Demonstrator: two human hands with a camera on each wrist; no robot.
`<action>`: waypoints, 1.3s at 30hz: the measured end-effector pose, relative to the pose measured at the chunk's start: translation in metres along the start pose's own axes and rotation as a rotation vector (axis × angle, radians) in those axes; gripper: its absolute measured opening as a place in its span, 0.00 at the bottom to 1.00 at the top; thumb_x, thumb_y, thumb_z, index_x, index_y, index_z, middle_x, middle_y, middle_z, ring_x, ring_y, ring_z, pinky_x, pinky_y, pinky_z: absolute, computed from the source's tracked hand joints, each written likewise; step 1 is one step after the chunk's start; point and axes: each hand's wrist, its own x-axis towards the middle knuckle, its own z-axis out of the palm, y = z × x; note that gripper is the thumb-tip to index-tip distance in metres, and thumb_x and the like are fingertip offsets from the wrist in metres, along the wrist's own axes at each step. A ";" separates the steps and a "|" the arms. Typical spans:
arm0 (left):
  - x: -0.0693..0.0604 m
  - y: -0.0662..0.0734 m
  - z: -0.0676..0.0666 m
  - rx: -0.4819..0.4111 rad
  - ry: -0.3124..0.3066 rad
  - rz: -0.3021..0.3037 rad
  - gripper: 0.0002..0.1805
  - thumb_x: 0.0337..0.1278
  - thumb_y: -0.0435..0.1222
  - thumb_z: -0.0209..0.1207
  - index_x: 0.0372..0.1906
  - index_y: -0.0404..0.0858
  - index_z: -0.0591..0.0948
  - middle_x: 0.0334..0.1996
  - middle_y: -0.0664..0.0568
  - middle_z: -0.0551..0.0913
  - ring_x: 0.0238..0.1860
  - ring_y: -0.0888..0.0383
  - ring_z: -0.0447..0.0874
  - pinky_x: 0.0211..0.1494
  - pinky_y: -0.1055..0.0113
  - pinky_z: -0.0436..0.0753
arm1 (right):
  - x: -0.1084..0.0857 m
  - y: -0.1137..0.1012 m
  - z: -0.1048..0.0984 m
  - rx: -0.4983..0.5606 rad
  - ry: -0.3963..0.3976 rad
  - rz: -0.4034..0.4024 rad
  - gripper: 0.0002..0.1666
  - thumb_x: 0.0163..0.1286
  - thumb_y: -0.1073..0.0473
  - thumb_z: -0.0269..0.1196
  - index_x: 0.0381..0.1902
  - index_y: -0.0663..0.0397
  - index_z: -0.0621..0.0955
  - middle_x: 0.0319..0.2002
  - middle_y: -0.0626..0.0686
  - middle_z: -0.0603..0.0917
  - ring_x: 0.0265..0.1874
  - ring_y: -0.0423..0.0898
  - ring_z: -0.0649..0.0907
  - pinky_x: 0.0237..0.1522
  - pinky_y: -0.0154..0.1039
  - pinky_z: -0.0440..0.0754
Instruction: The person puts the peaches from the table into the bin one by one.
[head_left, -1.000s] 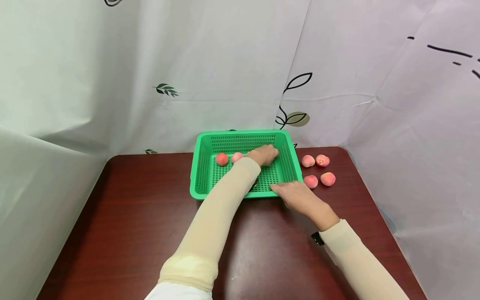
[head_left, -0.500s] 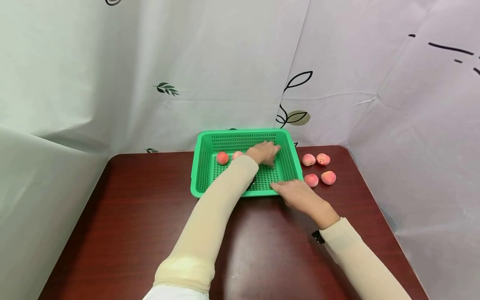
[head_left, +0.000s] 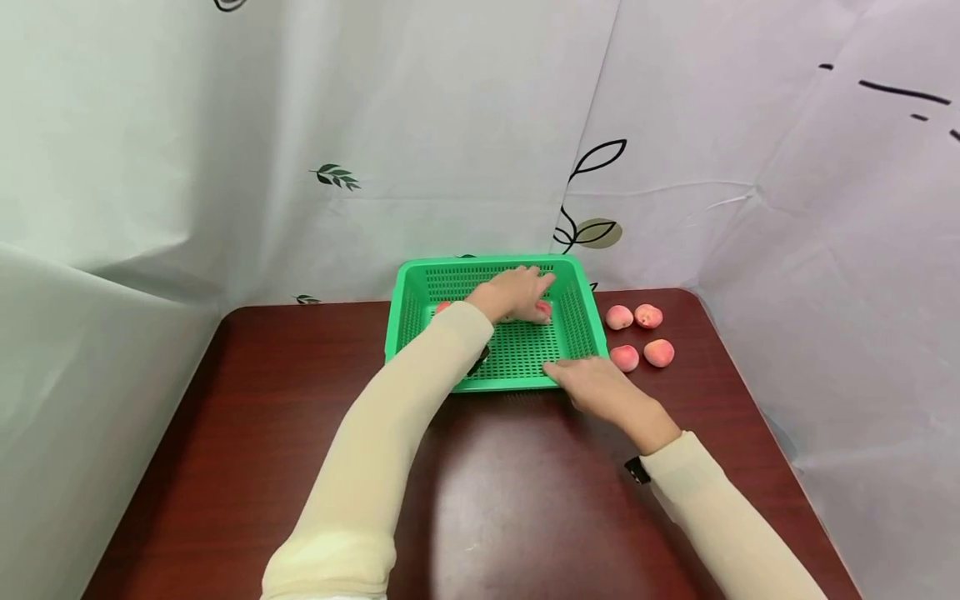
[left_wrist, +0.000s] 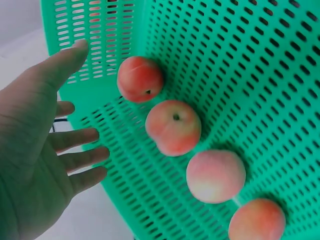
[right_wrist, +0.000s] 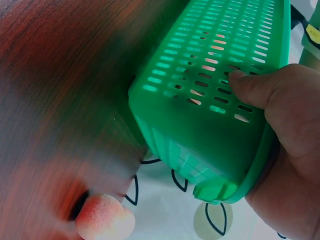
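The left hand (head_left: pixel 513 293) is spread wide over the far, right-hand part of the green basket (head_left: pixel 491 384), its thumb and fingers straight and clear of the fruit. The right hand (head_left: pixel 600 387) holds the basket at its near right corner, the palm by the rim and the thumb bent against the outside of the perforated wall; its other fingers are largely hidden.

Under the left hand, four peaches sit in a row on the basket's floor, near its far wall. A deep red peach (left_wrist: pixel 140 79) is closest to the basket's right end; then, toward the left end, come a second peach (left_wrist: pixel 173 128) with its stem hollow showing, a paler pink peach (left_wrist: pixel 216 176) and a last peach (left_wrist: pixel 257 220).

Just outside the basket's right end lie four more: two far peaches (head_left: pixel 648 317) side by side and two near peaches (head_left: pixel 659 353) in front of them.

Cream sleeves (head_left: pixel 375 442) cover both arms, and a black device (head_left: pixel 637 470) shows at the right cuff, nearer the person than the basket. Beneath the basket is the dark reddish-brown surface (head_left: pixel 255 417); behind it hangs a white sheet (head_left: pixel 442 117) with printed leaves.
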 end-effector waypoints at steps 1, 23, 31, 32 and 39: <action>-0.003 -0.001 -0.001 0.019 -0.004 -0.003 0.48 0.70 0.62 0.55 0.84 0.46 0.50 0.82 0.40 0.54 0.81 0.41 0.55 0.80 0.48 0.62 | 0.000 0.000 0.000 -0.002 0.001 -0.002 0.14 0.63 0.73 0.63 0.33 0.50 0.72 0.23 0.46 0.76 0.23 0.46 0.79 0.28 0.42 0.77; -0.099 -0.012 0.002 0.102 0.161 0.002 0.49 0.69 0.70 0.46 0.85 0.53 0.46 0.84 0.41 0.43 0.84 0.36 0.38 0.82 0.38 0.47 | 0.001 0.002 -0.001 0.015 -0.031 0.020 0.15 0.64 0.73 0.63 0.34 0.49 0.71 0.23 0.46 0.75 0.25 0.48 0.81 0.31 0.45 0.79; -0.141 -0.012 0.016 0.031 0.258 -0.012 0.47 0.69 0.68 0.49 0.84 0.49 0.54 0.83 0.40 0.49 0.83 0.34 0.43 0.81 0.37 0.51 | 0.000 0.002 0.001 0.006 0.000 0.013 0.16 0.62 0.73 0.63 0.32 0.49 0.70 0.23 0.46 0.74 0.25 0.49 0.81 0.30 0.46 0.78; -0.145 -0.012 0.019 0.028 0.262 -0.019 0.47 0.69 0.68 0.49 0.83 0.49 0.54 0.83 0.40 0.50 0.83 0.34 0.44 0.81 0.37 0.51 | 0.000 0.002 0.001 0.007 0.003 0.011 0.16 0.62 0.73 0.63 0.32 0.49 0.70 0.23 0.46 0.74 0.25 0.49 0.81 0.30 0.46 0.78; -0.176 -0.007 0.041 0.000 0.298 -0.051 0.48 0.68 0.67 0.50 0.83 0.46 0.54 0.81 0.38 0.56 0.82 0.32 0.48 0.80 0.36 0.54 | 0.000 0.002 0.000 0.007 0.002 0.010 0.16 0.63 0.73 0.62 0.32 0.49 0.69 0.22 0.46 0.72 0.24 0.49 0.80 0.30 0.45 0.78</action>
